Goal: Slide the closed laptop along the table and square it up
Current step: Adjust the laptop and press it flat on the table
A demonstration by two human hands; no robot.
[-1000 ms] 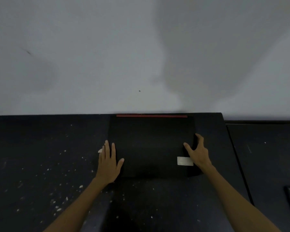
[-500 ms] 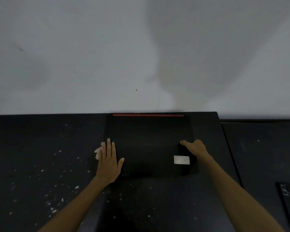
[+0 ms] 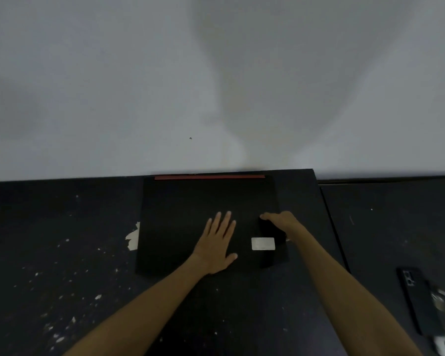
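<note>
Closed laptop (image 3: 190,222) lies against the wall at the table's (image 3: 62,240) back edge; left hand (image 3: 217,244) flat on lid, fingers spread, right hand (image 3: 280,223) curled over its right edge; risk: uneven push skews it or scrapes wall

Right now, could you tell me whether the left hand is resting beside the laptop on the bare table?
No, the left hand lies flat on the laptop lid.
</note>
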